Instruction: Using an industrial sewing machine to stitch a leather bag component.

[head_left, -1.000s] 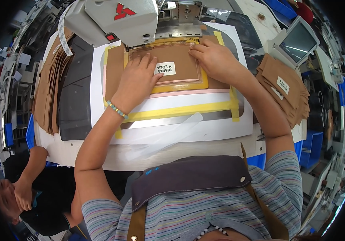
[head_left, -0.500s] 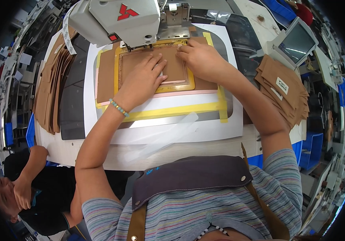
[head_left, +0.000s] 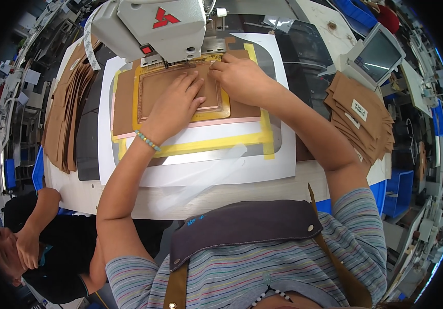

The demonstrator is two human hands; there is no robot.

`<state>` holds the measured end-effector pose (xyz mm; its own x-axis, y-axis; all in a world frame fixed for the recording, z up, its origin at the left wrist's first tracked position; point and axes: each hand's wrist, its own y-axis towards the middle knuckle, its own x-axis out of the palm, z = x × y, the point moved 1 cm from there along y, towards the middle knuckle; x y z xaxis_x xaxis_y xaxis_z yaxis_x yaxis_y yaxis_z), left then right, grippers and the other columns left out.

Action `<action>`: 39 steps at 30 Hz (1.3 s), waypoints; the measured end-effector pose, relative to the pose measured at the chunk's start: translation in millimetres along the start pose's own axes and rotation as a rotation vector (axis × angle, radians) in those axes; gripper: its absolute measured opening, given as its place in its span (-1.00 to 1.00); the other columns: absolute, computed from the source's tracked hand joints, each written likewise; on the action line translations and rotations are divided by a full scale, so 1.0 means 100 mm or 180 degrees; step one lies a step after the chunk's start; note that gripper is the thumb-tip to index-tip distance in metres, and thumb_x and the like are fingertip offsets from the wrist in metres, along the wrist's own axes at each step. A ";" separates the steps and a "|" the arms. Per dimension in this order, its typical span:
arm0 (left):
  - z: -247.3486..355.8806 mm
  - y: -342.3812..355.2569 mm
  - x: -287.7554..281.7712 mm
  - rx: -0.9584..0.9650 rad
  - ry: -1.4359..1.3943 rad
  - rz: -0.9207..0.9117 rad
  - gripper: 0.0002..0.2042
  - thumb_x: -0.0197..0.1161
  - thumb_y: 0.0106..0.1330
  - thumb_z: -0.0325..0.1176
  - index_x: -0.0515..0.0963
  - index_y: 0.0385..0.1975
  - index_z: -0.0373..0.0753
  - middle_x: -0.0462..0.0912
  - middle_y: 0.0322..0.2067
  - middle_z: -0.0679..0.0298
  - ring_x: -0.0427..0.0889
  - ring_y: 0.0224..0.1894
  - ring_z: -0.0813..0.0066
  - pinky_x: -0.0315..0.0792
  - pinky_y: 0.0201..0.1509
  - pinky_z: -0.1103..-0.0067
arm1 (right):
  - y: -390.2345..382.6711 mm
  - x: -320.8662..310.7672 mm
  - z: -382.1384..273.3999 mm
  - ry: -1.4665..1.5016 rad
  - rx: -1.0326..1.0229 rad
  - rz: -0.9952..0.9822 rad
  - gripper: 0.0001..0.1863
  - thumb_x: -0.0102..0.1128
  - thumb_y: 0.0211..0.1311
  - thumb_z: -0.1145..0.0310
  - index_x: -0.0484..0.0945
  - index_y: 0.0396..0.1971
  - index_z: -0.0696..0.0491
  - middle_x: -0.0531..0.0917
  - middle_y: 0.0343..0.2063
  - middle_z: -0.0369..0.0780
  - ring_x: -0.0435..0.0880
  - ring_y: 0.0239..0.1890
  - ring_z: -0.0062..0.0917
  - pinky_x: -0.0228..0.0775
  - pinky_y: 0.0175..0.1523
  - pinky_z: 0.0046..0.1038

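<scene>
At a pale counter, a person works beneath a sewing machine head at eleven o'clock. Over the past second the white sheet has slid toward nine o'clock, while the brown piles, the left pile at nine and the right pile between two and three, have stayed put. The yellow frame has travelled with the sheet, its left side now in plain view at the left hand's nine o'clock. Inside it, at eleven o'clock of the scene, lies the brown panel; its white label, visible a second ago, has gone from sight beneath the hand.

The right hand has shifted with the frame, its forearm angled between ten and eleven o'clock and its fingers curled at the frame's upper right; whether its grip is clenched on the edge cannot be told. The left hand lies palm down, its grip released, fingers spread on the panel toward one o'clock, a beaded bracelet at the wrist.
</scene>
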<state>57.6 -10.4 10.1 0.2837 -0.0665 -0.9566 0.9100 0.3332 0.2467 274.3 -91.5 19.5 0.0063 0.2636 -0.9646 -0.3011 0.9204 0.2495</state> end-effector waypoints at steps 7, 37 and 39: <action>-0.07 -0.04 0.02 -0.0091 0.0051 0.0044 -0.55 0.21 0.56 -0.21 0.53 0.33 -0.33 0.49 0.41 0.07 0.44 0.44 0.04 0.39 0.49 0.27 | 0.11 0.07 -0.08 -0.0031 0.0008 -0.0233 -0.57 0.30 0.20 0.44 0.71 0.11 0.09 0.74 0.09 -0.30 0.64 0.15 -0.36 0.63 0.18 -0.37; -0.28 -0.38 -0.15 0.0032 -0.1274 0.0211 -0.63 0.22 0.49 -0.50 0.62 0.27 -0.23 0.57 0.40 0.21 0.40 0.53 0.13 0.35 0.55 0.29 | -0.27 -0.10 -0.58 0.1201 -0.0743 0.0316 -0.56 0.27 0.21 0.53 0.68 0.13 0.12 0.75 0.01 -0.22 0.65 0.15 -0.32 0.50 0.25 -0.28; -0.25 -0.40 -0.12 0.0137 -0.1001 0.0009 -0.63 0.23 0.51 -0.45 0.62 0.28 -0.22 0.55 0.42 0.23 0.41 0.53 0.18 0.38 0.54 0.28 | -0.29 -0.13 -0.59 0.1152 -0.0722 0.0312 -0.56 0.27 0.18 0.54 0.68 0.10 0.13 0.75 -0.02 -0.20 0.65 0.11 -0.33 0.49 0.24 -0.30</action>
<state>10.6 0.7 7.9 0.3597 -0.3554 -0.8627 0.9191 0.2941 0.2620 226.4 -139.0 19.2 -0.3552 0.1912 -0.9150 -0.4856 0.7987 0.3554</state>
